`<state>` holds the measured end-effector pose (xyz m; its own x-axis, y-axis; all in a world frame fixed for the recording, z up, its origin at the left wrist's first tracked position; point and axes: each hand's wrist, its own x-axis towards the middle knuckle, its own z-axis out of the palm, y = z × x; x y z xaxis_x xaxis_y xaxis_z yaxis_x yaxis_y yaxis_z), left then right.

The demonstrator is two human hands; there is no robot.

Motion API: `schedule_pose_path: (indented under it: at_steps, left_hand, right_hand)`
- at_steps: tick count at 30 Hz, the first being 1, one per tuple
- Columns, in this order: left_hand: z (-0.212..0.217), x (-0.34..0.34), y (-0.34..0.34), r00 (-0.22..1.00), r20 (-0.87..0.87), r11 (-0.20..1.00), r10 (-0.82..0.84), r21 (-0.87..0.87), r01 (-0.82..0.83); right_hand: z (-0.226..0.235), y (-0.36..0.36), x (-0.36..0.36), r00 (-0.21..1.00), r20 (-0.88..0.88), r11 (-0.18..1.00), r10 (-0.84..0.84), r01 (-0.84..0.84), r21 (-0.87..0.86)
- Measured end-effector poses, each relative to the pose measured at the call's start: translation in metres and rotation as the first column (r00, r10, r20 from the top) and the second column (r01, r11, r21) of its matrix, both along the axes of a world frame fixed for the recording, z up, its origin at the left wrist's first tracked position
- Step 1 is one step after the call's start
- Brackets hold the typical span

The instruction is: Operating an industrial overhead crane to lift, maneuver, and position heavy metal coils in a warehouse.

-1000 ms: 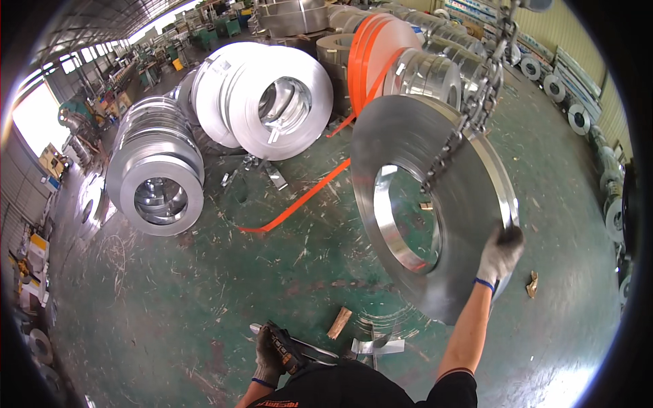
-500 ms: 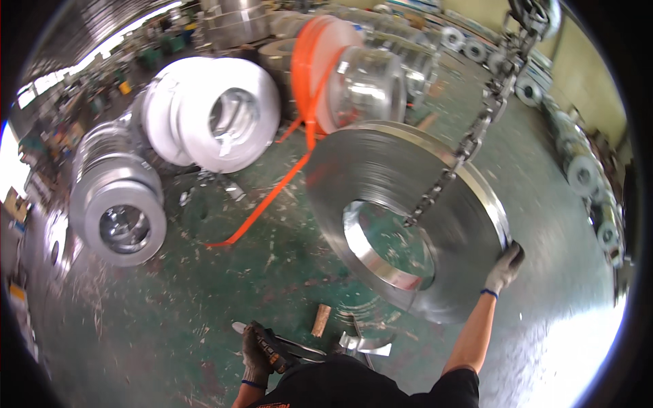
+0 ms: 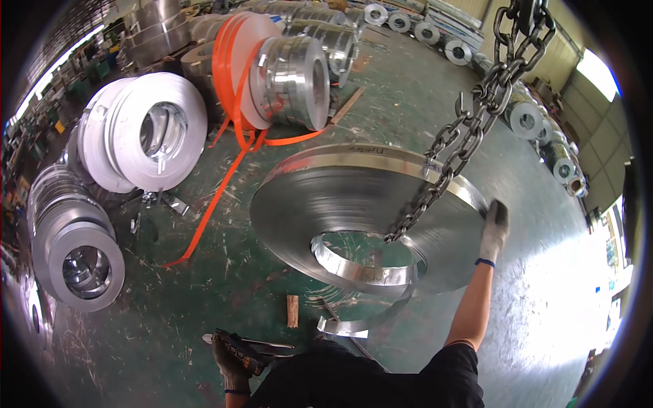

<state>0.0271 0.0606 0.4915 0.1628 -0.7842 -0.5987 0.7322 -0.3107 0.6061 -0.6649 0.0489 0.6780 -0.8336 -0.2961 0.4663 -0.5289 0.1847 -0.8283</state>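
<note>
A large steel strip coil (image 3: 354,204) hangs tilted on a heavy chain (image 3: 449,173), which runs down into its central hole. My right hand (image 3: 495,231), in a pale glove with dark fingertips, lies against the coil's right outer rim with its fingers stretched along it. At the lower left, my gloved left hand (image 3: 230,359) is closed around a dark handheld thing (image 3: 246,355) with light lettering; its exact kind is unclear. A long silvery piece (image 3: 265,344) sticks out beside that hand. Below the coil, a loose steel strip end (image 3: 350,326) curls near my body.
A short wooden block (image 3: 292,311) lies on the green floor. Orange strapping (image 3: 216,204) trails from an orange-banded coil (image 3: 238,68). Upright coils (image 3: 160,129) and a row of coils (image 3: 85,265) stand at left. More coils (image 3: 527,122) line the right wall.
The coil has swung left and tipped flatter, its far rim now showing more. My right hand has moved up along its rim with it. The view has turned right.
</note>
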Motion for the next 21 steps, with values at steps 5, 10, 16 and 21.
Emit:
schedule_pose_path:
  at_steps: [5,10,16,21]
  left_hand:
    - [-0.010,0.004,0.001,0.997,0.051,0.996,-0.065,-0.061,0.069]
    - [-0.002,0.005,0.004,0.999,0.043,0.999,-0.032,-0.022,0.033]
    - [-0.020,0.013,0.003,0.995,0.100,1.000,0.001,0.005,-0.002]
    - [-0.018,0.025,0.009,0.994,0.034,0.993,-0.100,-0.057,0.102]
  right_hand:
    - [0.029,-0.063,0.110,0.899,-0.106,0.841,0.425,-0.436,-0.322]
    - [0.051,-0.043,0.123,0.978,0.071,0.939,0.198,-0.168,-0.301]
    - [0.066,-0.006,0.112,0.921,0.126,0.912,0.369,-0.333,-0.239]
    - [0.051,0.010,0.110,0.909,-0.407,0.996,-0.089,0.077,-0.047]
